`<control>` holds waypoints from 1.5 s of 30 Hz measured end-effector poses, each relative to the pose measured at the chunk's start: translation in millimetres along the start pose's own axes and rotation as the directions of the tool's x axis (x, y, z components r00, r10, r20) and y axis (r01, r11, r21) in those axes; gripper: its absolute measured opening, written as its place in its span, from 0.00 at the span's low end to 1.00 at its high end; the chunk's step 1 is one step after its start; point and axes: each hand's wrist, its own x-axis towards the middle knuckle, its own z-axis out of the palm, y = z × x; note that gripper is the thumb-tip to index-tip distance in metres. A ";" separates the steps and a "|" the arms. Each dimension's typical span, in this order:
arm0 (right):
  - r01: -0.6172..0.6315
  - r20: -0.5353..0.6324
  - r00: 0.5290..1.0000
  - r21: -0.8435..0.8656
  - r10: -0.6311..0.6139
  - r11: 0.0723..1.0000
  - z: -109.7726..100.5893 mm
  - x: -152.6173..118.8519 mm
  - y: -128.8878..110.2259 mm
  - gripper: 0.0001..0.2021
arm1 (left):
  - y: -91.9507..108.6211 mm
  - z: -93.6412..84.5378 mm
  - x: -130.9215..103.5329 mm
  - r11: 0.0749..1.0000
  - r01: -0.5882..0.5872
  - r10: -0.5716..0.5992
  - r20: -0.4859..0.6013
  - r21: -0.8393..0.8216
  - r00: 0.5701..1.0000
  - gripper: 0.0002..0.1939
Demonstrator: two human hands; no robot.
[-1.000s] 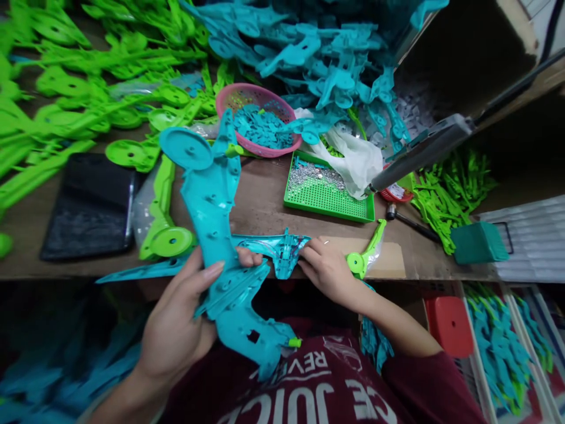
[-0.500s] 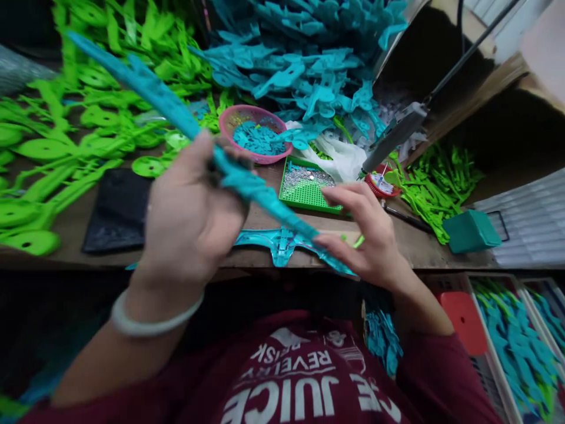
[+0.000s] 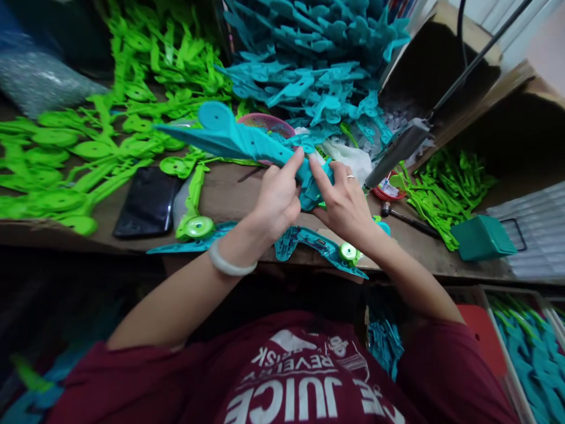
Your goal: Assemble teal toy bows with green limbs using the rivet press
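Clock dial centred on the hands, 12 o'clock farthest from the body.

Left hand (image 3: pixel 278 197): 1. Forearm in from 8 o'clock, 1 pale bracelet (image 3: pixel 230 260) at the wrist; fingers bent and clamped on the held teal part, index toward 1 o'clock.
Right hand (image 3: pixel 346 200): 1. Forearm in from 4 o'clock, 1 ring (image 3: pixel 350 176); fingers clamped on the same part near its end, index toward 11.
Held teal part (image 3: pixel 256 144): 1. Raised above the bench (image 3: pixel 227 191), tilted, long end to 10 o'clock.
Teal frame (image 3: pixel 315 240): 1 stretch visible, bench edge, 6 o'clock.
Green disc-ended pieces: 1 (image 3: pixel 194 206) at 9; 1 (image 3: pixel 348 253) at 5, partly hidden.
Black phone-like slab (image 3: pixel 148 203): 1, 9 o'clock.
Pink basket (image 3: pixel 267 121): 1, 11 o'clock, partly hidden.
Grey hanging tool (image 3: pixel 399 150): 1, 2 o'clock.
Dark green bin (image 3: pixel 483 238): 1, 3 o'clock.
Teal heap (image 3: pixel 318 82): 1, 12 o'clock, pieces uncountable.
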 end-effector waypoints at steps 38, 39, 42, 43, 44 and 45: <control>0.274 0.338 0.834 0.432 -0.436 0.859 62.5 11.2 6.6 0.39 | -80.4 -71.0 -137.2 -0.354 -0.596 -0.030 0.628 0.721 0.777 0.09; 0.281 0.337 0.833 0.426 -0.439 0.860 60.7 11.1 6.6 0.39 | -80.2 -71.1 -137.3 -0.347 -0.600 -0.038 0.628 0.721 0.777 0.09; 0.313 0.331 0.829 0.394 -0.451 0.864 53.3 10.1 7.1 0.39 | -79.3 -70.5 -137.3 -0.332 -0.603 -0.059 0.622 0.725 0.781 0.09; 0.325 0.324 0.830 0.379 -0.454 0.866 51.0 9.5 7.1 0.40 | -78.9 -70.2 -137.0 -0.329 -0.602 -0.064 0.619 0.727 0.783 0.09; 0.339 0.315 0.832 0.363 -0.457 0.868 49.2 9.0 7.0 0.40 | -78.5 -69.8 -136.4 -0.328 -0.600 -0.069 0.616 0.729 0.785 0.09; 0.355 0.305 0.833 0.346 -0.462 0.868 48.0 8.6 6.8 0.41 | -78.1 -69.5 -135.5 -0.329 -0.599 -0.072 0.613 0.730 0.787 0.09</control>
